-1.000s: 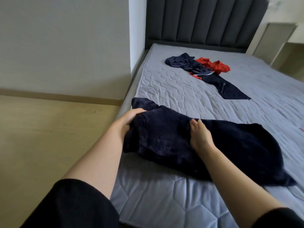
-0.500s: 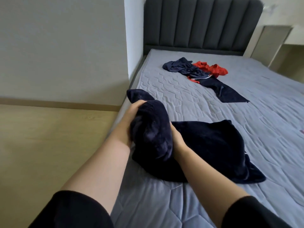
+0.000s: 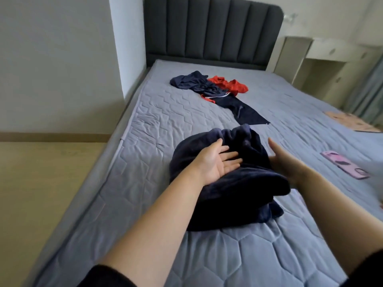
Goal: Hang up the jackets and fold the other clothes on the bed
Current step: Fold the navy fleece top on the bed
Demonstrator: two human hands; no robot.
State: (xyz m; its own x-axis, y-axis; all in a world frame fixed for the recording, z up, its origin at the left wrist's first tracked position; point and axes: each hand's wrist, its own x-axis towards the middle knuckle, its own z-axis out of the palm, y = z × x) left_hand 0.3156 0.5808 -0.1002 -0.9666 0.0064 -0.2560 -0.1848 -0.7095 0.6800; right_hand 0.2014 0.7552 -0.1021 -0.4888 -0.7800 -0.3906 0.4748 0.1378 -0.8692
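Nearest us, the dark navy fleece garment point(image 3: 228, 193) lies loosely bundled on the quilted grey bed point(image 3: 145, 204), closer to its left edge than to the middle, with a loose tail spilling out toward us. Our left hand point(image 3: 215, 160) lies spread on top of it, fingers straight, gripping nothing. Our right hand point(image 3: 287, 162) is spread too, at the bundle's right flank, though it is blurred and we cannot say whether it touches the cloth.

With neither hand holding, the thick pile may well spring open and the fold slump into a lump. The untucked tail would drag the layers askew if we press or lift now. A careless push leftward could slide the bundle toward the bed's edge and onto the floor point(image 3: 41, 183).

Off to the right, a pink phone point(image 3: 345, 164) lies on the bed, well apart from the bundle, yet a sweep of the right arm could knock it. Further off, a navy garment point(image 3: 192, 82), a red garment point(image 3: 230, 84) and dark trousers point(image 3: 240, 108) lie tangled together, unfolded. Pulling one would likely drag the others.
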